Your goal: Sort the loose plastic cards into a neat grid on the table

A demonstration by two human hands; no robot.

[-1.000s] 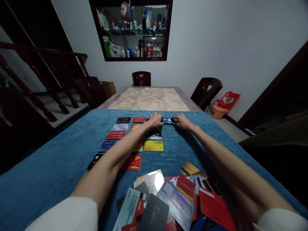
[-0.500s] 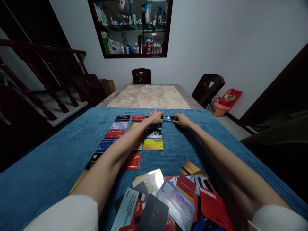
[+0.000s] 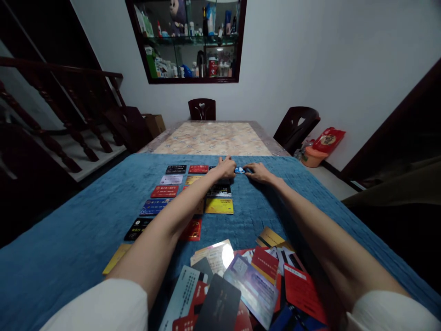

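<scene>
Partway, by the look of it. Laid out flat on the blue cloth (image 3: 69, 220) over the counter (image 3: 213, 138): columns of cards, faces up where visible. Left column runs from a black card (image 3: 176, 169) at the far end, through a lilac card (image 3: 172, 179), red card (image 3: 164, 191) and blue card (image 3: 153, 208), down to a yellow card (image 3: 117, 258) nearest the person. Second column starts with another red one; its middle is partly hidden by the left forearm (image 3: 161, 230). Third column is shorter, ending at a bright yellow card (image 3: 219, 206).

At the far end, right of the third column, a small blue-and-white card (image 3: 240, 170) lies between left hand (image 3: 225, 169) and right hand (image 3: 257, 173), fingers of each at its ends. Fingers are small and partly covered here, so can't tell whether either grip is clamped on it or just touching.

Left over: a loose, overlapping card pile (image 3: 253, 289) near the person, including grey, purple and red cards. Plenty remains there, unsorted-looking, some backs up.
</scene>
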